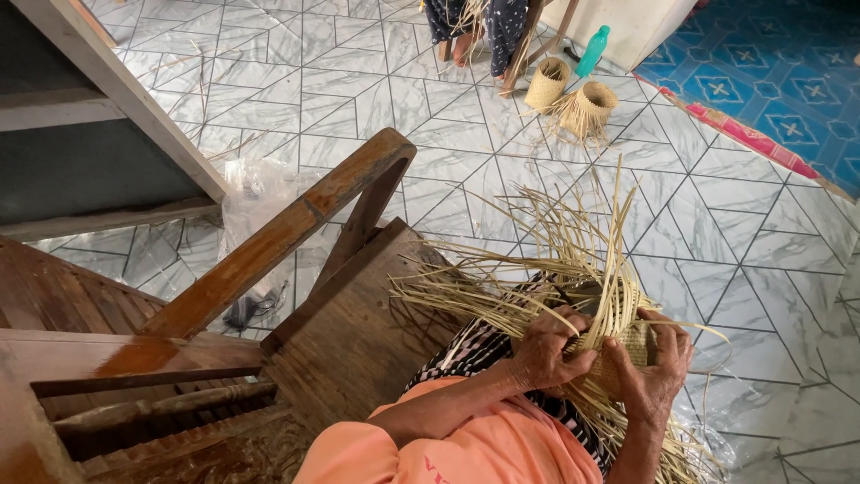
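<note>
A clear plastic bag (255, 202) lies crumpled on the tiles behind the wooden chair (313, 269), its contents hard to make out. In the lap, the left hand (546, 350) and right hand (652, 367) both clasp a half-woven basket (627, 345), loose strips fanning out. Beyond, two small baskets (569, 94) and a green bottle (592, 50) stand together.

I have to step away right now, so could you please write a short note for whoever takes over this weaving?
Left hand: gripping the half-woven basket on the lap.
Right hand: gripping the basket's other side, fingers on the woven part.
Loose strips fan up and out from the woven base, unwoven.
Done: only the small woven base.
Left: the sides, as all strips are free.
Two small woven baskets stand on the tiled floor further off, one with loose ends.
</note>
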